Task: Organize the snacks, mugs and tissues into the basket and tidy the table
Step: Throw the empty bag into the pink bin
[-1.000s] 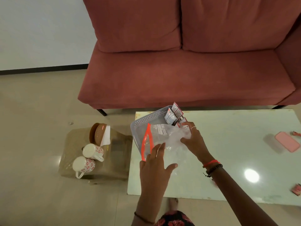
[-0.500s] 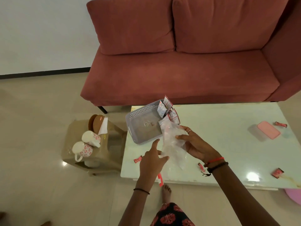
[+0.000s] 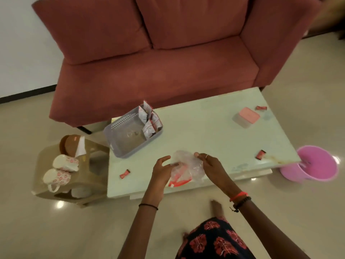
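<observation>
Left hand (image 3: 161, 169): my fingers curl round the left edge of the crumpled bag (image 3: 188, 163).
Right hand (image 3: 211, 165): I pinch the bag's top, over the table's (image 3: 205, 131) near edge.
Basket (image 3: 138, 146): on the table's far-left corner, with packets (image 3: 149, 120) standing at its right end.
Mugs (image 3: 65, 163): two lie on their sides on the stool (image 3: 93, 176), left of the table.

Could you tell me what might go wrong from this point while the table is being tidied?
The mugs lie on their sides on the stool; a hasty grab might roll one onto the floor. The basket sits right at the table corner beside the stool, so loading it could nudge it off. The crumpled plastic bag, held in the left hand and right hand, might sweep the small red sweet off the front edge.
</observation>
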Tool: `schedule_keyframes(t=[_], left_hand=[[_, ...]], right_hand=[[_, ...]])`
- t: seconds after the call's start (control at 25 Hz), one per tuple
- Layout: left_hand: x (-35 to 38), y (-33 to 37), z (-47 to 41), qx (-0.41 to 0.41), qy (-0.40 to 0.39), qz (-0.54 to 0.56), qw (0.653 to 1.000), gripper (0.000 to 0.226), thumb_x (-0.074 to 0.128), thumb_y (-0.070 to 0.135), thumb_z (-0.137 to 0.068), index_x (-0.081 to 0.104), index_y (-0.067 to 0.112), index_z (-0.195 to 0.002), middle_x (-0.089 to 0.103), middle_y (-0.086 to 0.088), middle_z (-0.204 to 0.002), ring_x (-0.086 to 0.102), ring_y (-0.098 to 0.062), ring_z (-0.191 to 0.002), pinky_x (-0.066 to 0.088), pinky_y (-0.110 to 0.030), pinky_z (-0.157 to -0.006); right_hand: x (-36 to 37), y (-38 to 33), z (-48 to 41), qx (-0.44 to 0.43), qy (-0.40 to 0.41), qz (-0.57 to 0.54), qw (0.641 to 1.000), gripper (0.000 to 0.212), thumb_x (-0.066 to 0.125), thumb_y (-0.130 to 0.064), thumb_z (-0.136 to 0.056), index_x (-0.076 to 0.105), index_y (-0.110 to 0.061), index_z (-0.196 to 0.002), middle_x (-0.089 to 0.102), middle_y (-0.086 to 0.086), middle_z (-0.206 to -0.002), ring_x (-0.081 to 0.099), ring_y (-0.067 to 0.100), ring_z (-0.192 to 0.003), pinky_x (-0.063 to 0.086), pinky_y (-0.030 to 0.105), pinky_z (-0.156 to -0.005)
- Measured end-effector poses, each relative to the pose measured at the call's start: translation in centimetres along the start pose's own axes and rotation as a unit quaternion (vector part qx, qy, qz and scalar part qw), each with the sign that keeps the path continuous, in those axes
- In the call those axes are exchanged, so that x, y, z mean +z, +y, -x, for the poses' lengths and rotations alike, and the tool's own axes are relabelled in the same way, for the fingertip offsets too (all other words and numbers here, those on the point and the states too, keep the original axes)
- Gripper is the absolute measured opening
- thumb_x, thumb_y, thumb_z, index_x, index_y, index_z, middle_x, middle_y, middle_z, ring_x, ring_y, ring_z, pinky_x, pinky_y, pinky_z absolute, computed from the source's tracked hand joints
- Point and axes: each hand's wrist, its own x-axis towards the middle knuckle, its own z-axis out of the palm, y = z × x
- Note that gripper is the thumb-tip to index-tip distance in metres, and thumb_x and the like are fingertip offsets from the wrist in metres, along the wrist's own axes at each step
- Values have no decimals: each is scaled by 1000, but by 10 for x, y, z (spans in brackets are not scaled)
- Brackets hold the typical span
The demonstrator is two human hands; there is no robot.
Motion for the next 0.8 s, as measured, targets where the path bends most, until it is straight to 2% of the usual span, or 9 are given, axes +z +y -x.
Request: schedule_keyframes(t=[0.08, 0.16, 0.24, 0.32, 0.4, 0.44, 0.52, 0.68, 0.8], left_hand=[[36, 7, -1, -10, -42, -1, 999, 44, 70, 15, -79, 55, 16, -121, 67, -10, -98, 65, -23, -82, 47, -29, -67], [80, 12, -4, -11, -79, -1, 997, 41, 65, 11, -81, 56, 11, -121, 67, -9, -90, 64, -25, -81, 49, -34, -71], [125, 16, -8, -18, -111, -41, 993, 42, 70, 18, -78, 59, 13, -118, 70, -10, -99, 67, -28, -91, 53, -41, -81], [175, 18, -11, -19, -155, -87, 984, 41, 71, 22, -78, 59, 15, -117, 69, -7, -100, 64, -22, -87, 49, -38, -77], [235, 22, -14, -15, -187, -138, 972, 41, 71, 26, -79, 56, 19, -117, 65, -2, -90, 57, -14, -75, 42, -28, -71], [265, 24, -16, -14, -202, -158, 966, 43, 71, 29, -79, 54, 21, -118, 64, -1, -90, 57, -13, -74, 42, -27, -71], [327, 26, -22, -18, -228, -173, 958, 47, 68, 34, -82, 47, 24, -122, 66, -2, -102, 59, -12, -75, 42, -27, -73], [438, 28, -40, -18, -215, -159, 963, 37, 60, 31, -89, 49, 17, -121, 66, -2, -105, 60, -11, -78, 43, -24, -69], [500, 22, -59, -10, -209, -164, 964, 19, 53, 23, -91, 56, 17, -110, 67, -4, -105, 60, -11, -76, 45, -24, -69]], right_hand=[[-34, 14, 20, -1, -78, -77, 994, 28, 50, -45, -93, 72, -29, -99, 73, -15, -97, 66, -2, -95, 47, 11, -84], [-67, 27, 32, -30, -102, -64, 992, 18, 61, -44, -87, 67, -45, -104, 71, -26, -103, 62, -13, -100, 44, 1, -81], [-100, 45, 31, -48, -46, -38, 997, 20, 73, -31, -80, 71, -26, -99, 73, -13, -89, 66, -3, -82, 50, 16, -71], [-140, 73, 26, -34, 34, -18, 999, 20, 73, -23, -74, 65, -5, -74, 55, -2, -61, 47, 5, -54, 37, 26, -51], [-190, 109, 20, 25, 92, 1, 995, 12, 69, -24, -74, 60, -16, -72, 51, -7, -56, 44, 1, -47, 38, 22, -49], [-214, 128, 18, 58, 122, -8, 991, 13, 70, -23, -76, 61, -21, -85, 60, -7, -65, 54, -1, -56, 46, 21, -56], [-264, 168, 13, 118, 208, -31, 971, 33, 71, -15, -78, 58, -12, -108, 70, 7, -88, 67, 18, -80, 52, 32, -73], [-376, 256, -7, 192, 336, 10, 922, 31, 70, -14, -80, 63, 1, -106, 72, 18, -97, 67, 32, -90, 38, 23, -66], [-445, 312, -29, 258, 404, -25, 877, 32, 68, -14, -79, 62, -1, -108, 71, 20, -103, 66, 35, -96, 45, 30, -74]])
